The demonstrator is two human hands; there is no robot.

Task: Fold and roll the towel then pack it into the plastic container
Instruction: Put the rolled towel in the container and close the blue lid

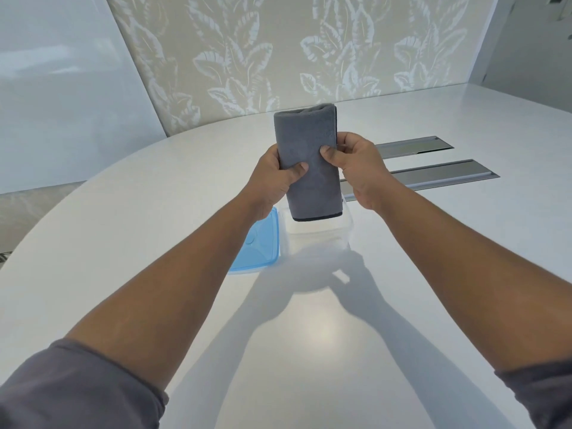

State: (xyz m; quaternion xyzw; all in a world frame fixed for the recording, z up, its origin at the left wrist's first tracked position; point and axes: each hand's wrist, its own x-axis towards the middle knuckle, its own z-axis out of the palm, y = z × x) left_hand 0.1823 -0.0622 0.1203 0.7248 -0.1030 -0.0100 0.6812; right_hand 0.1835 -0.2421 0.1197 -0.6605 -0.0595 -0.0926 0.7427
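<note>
A grey towel (308,144), rolled into a thick upright bundle, is held in the air above the table. My left hand (275,178) grips its left side with the thumb across the front. My right hand (356,165) grips its right side, thumb pressed on the front. The towel's lower end hangs just over the clear plastic container (318,233), which stands open on the table; much of its far part is hidden behind the towel. The container's blue lid (263,246) lies flat on the table, touching its left side.
The white rounded table (154,218) curves away at the left and far edges. Two long metal recessed strips (433,174) lie in the tabletop to the right of my hands. A leaf-patterned wall stands behind the table.
</note>
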